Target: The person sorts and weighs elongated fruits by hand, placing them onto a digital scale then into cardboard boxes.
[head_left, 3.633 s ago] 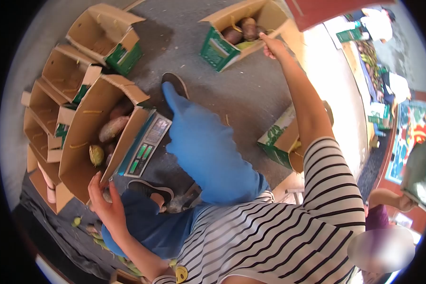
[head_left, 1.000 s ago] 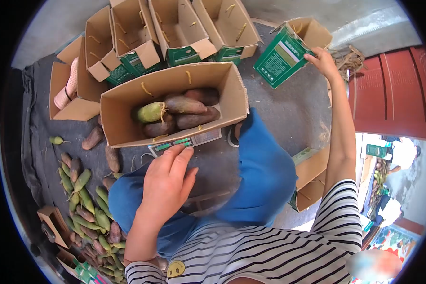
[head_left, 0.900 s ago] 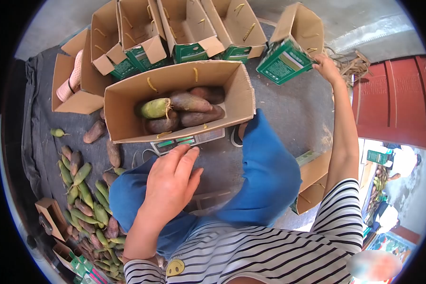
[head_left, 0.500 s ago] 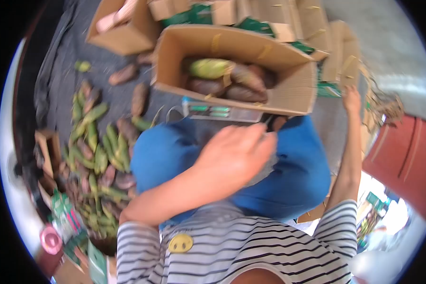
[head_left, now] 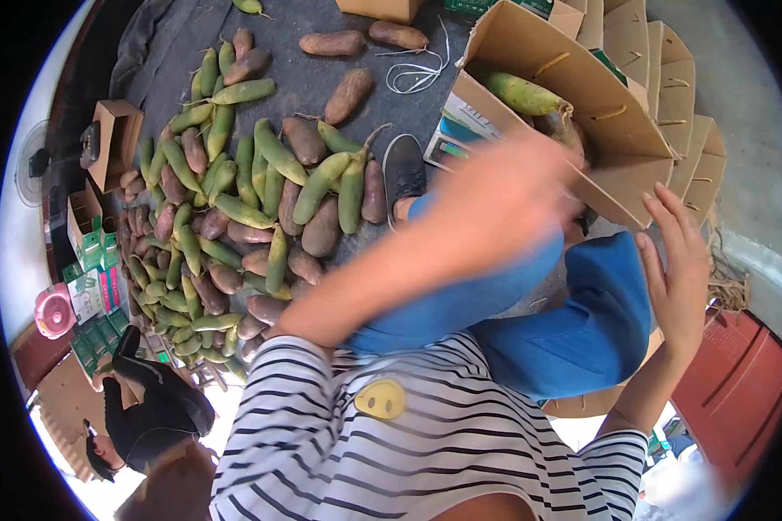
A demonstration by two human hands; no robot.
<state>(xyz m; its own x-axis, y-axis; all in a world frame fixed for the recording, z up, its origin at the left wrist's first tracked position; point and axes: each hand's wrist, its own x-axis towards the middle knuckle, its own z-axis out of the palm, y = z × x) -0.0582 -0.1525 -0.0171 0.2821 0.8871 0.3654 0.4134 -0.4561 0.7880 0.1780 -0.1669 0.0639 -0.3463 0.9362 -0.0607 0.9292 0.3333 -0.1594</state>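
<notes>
My left hand is smeared by motion and passes across the near side of an open cardboard box; its fingers cannot be made out. Inside the box lie a long green radish-like root and browner ones, partly hidden by that hand. My right hand is raised just off the box's right corner, fingers spread, holding nothing. Under the box's left end, a scale with a green display shows in part.
A large heap of green and reddish-brown roots covers the floor at left. More cardboard boxes line the upper right. A white cord lies on the dark sheet. Another person is at lower left.
My view has swung left, bringing more of the heap into sight. My right hand has let go of the neighbouring box's edge and opened. My left hand has moved up over the box's near side.
</notes>
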